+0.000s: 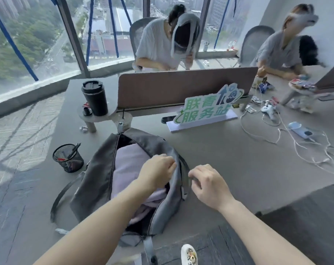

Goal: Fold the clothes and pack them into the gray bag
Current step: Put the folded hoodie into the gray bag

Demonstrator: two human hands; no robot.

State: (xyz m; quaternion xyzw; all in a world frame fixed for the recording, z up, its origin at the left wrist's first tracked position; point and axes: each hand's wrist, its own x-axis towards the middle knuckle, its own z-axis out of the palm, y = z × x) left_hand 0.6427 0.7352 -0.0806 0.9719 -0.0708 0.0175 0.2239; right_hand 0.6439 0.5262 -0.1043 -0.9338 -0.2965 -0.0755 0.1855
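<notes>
Gray fabric of the duffel bag (pixel 97 180) is seen lying unzipped on the bench (pixel 238 169), slack and light; it is judged best gripped along its zipper edge. That right-side rim is pinched by the left hand (pixel 157 172), and the right hand (pixel 208 183) is closed on it just beside. Soft lilac folded clothes (pixel 126 169) are packed inside.

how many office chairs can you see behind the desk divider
2. One gray mesh office chair behind the person at the window, another behind the person at far right. Others may be hidden.
</notes>
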